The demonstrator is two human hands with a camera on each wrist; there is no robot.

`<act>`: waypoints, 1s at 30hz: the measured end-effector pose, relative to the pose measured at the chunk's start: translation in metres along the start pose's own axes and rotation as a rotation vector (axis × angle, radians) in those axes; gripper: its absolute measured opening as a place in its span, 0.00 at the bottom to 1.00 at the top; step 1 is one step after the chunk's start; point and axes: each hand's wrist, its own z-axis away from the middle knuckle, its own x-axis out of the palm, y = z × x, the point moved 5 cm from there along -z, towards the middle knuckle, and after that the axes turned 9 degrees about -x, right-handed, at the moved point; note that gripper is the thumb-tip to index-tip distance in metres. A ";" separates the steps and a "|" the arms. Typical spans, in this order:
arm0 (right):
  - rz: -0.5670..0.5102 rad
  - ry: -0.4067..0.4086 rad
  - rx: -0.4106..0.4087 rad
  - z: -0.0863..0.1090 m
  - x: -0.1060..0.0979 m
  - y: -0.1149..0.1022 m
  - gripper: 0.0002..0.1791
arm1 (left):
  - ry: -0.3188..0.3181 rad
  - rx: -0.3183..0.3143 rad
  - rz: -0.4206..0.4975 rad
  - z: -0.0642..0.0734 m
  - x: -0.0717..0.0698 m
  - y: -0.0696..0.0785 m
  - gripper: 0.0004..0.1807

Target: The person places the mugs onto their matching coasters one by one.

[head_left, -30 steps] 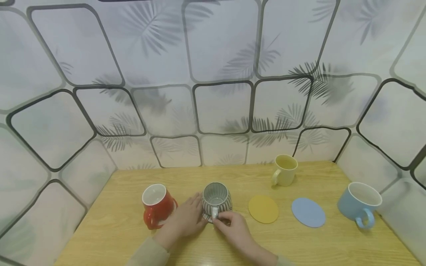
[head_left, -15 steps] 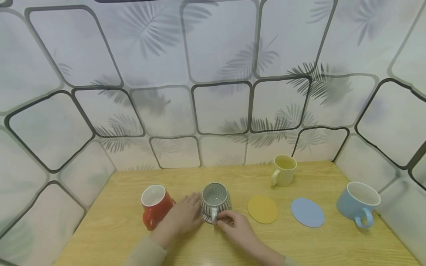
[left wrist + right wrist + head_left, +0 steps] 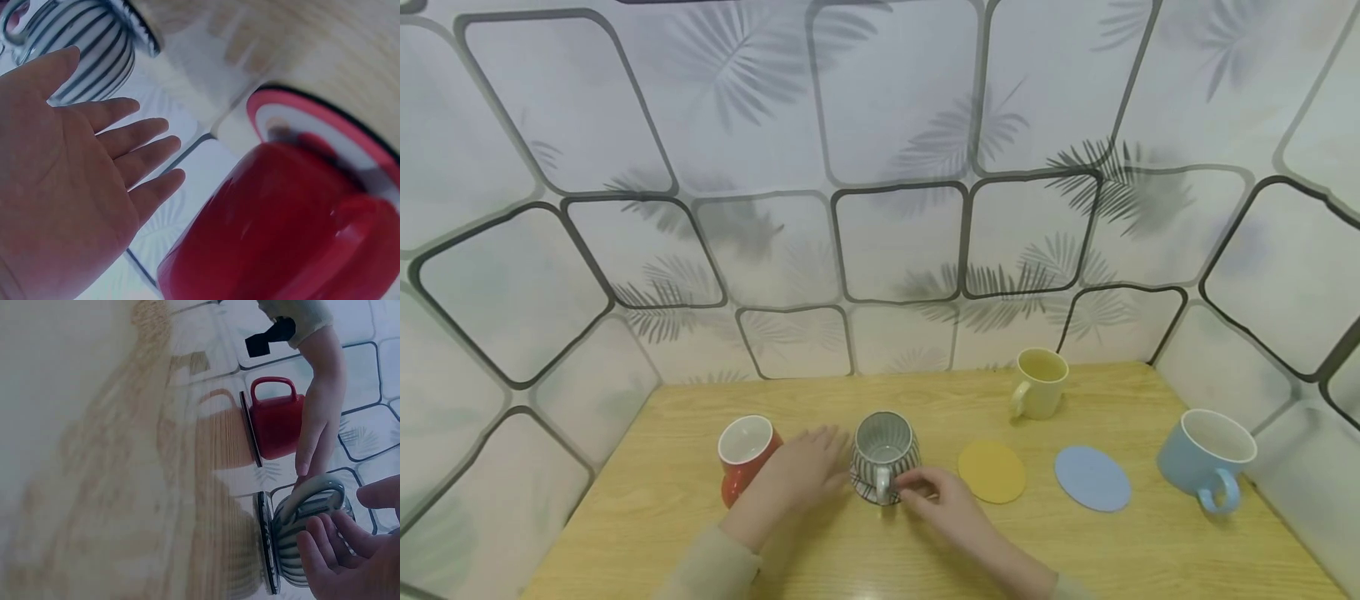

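A grey-and-white striped cup (image 3: 886, 446) stands upright on a patterned round coaster (image 3: 864, 490), its handle facing me. My left hand (image 3: 797, 471) is held with fingers spread apart, left of the cup. In the left wrist view its palm shows bare. Behind that arm a red mug (image 3: 269, 231) stands on a red-and-white coaster (image 3: 269, 99), partly hidden in the head view. My right hand (image 3: 943, 504) is at the cup's right side, fingertips close by the handle (image 3: 312, 490). In the right wrist view its thumb is apart from the loosely bent fingers, with nothing gripped.
To the right on the wooden table (image 3: 880, 567) lie a round yellow coaster (image 3: 992, 472) and a round blue coaster (image 3: 1092, 478). A pale yellow mug (image 3: 1042, 390) stands at the back, a light blue mug (image 3: 1195, 462) near the right edge. Patterned walls (image 3: 902, 242) enclose the table.
My left hand has drawn away from the cup, leftward over the red mug. My right hand has eased off the handle, slightly to the right. The cup stays in place.
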 end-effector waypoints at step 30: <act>-0.083 0.025 0.021 -0.007 -0.044 -0.003 0.15 | 0.130 0.082 -0.042 0.019 -0.058 0.018 0.34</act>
